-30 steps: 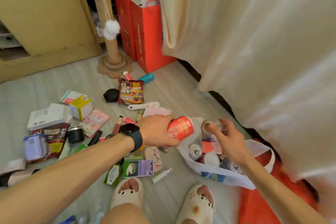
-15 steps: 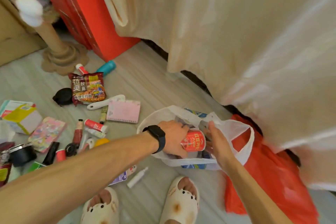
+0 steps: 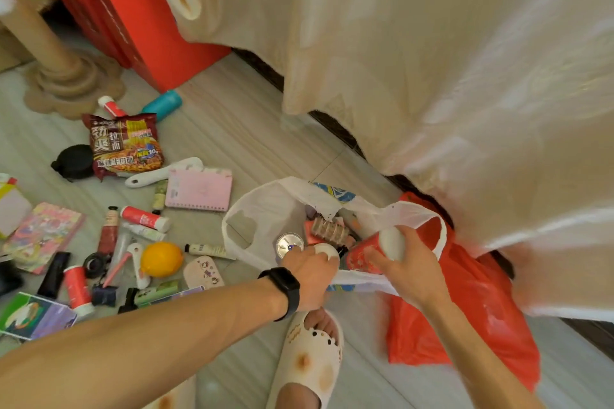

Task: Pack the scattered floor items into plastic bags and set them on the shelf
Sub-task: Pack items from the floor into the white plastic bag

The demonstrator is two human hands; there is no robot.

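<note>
1. The right hand (image 3: 408,271) grips the red can (image 3: 360,257), its fingers wrapped round the pale end. The can is tilted into the mouth of the white plastic bag (image 3: 262,209).
2. The left hand (image 3: 310,276) has its fingers curled at the bag's near rim, beside a white round cap (image 3: 327,251). Whether it holds the cap or the rim cannot be told.
3. Done so far: the bag, on the floor, already holds a silver-topped can (image 3: 289,244) and other small items.
4. Still to do: the orange (image 3: 161,259), noodle packet (image 3: 124,143), pink notebook (image 3: 199,189) and many tubes lie scattered. The red plastic bag (image 3: 465,302) lies crumpled just beside the white one. No shelf is in view.
5. Half a second earlier the left hand carried the can; it has since passed to the right hand.
</note>
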